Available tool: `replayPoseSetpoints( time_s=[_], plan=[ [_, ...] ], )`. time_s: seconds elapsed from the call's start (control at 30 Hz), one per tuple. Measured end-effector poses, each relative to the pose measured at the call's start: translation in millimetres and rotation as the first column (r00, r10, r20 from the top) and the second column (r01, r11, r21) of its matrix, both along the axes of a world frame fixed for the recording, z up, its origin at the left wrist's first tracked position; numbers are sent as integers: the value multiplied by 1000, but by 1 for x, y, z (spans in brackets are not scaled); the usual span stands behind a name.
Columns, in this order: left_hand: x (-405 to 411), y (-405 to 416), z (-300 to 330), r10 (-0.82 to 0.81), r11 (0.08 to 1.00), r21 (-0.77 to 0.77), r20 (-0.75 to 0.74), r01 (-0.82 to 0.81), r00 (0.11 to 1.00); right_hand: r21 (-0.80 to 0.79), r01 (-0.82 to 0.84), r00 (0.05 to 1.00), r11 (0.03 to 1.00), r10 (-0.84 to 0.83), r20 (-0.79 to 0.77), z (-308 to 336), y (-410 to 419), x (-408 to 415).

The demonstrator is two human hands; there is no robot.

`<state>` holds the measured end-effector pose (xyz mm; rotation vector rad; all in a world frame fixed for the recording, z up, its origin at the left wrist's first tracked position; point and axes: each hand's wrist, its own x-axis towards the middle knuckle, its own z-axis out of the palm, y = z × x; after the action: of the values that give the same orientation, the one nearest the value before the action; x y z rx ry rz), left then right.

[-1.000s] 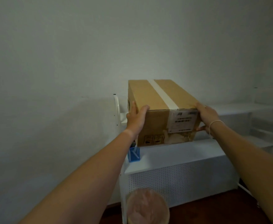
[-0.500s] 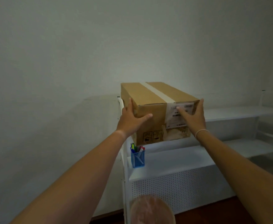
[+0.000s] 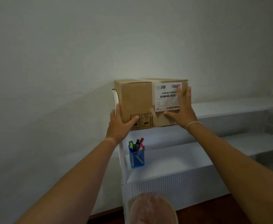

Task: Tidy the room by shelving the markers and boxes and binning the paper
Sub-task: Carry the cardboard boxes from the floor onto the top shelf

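Our left hand [image 3: 118,122] grips the lower left corner of the cardboard box [image 3: 139,102]: thumb laid across the front face, the other fingers wrapped round the left side and out of sight. Our right hand [image 3: 182,109] lies flat on the box front, fingers straight and pointing up, thumb stretched out to the left along the lower edge, palm pressing, nothing gripped. A thin white band sits on the right wrist.

The box sits between our two hands on the upper shelf [image 3: 229,107] of a white rack, its left end at the rack's edge, the wall behind it. Pale tape runs over the top.

Under our right fingers is a white shipping label [image 3: 166,97] with several barcodes; the print is too small and blurred for us to read. Just right of our left thumb are two black handling symbols printed on the cardboard; we cannot make out any wording or brand.

Below our left hand a blue mesh cup [image 3: 137,158] stands on the lower shelf, holding markers [image 3: 138,143] with red, green, yellow and dark caps. Below both forearms, near the bottom edge, is a round bin [image 3: 152,209] with a pinkish liner, blurred.
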<state>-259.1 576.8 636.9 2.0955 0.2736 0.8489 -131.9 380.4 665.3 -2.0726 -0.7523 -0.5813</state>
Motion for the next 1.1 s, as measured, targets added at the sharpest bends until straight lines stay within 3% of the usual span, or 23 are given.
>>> replayPoseSetpoints(
  time_s=[0.17, 0.4, 0.7, 0.9, 1.1],
  plan=[
    [20, 15, -28, -14, 1000, -20, 13, 15, 1000, 4, -18, 999, 1000, 18, 29, -8, 1, 10],
    [4, -16, -9, 158, 987, 8, 79, -159, 984, 26, -37, 999, 999, 37, 6, -13, -17, 6],
    [-38, -105, 10, 367, 929, -36, 210, -368, 906, -28, 31, 989, 999, -35, -145, -49, -144, -40],
    [-36, -206, -5, 20, 1000, -21, 190, -16, 982, -31, 139, 969, 990, -142, -203, -76, -252, -88],
    [-21, -359, -43, -345, 938, -18, 3, 345, 939, -52, 352, 889, 935, -351, -294, -104, -385, -143]
  ],
)
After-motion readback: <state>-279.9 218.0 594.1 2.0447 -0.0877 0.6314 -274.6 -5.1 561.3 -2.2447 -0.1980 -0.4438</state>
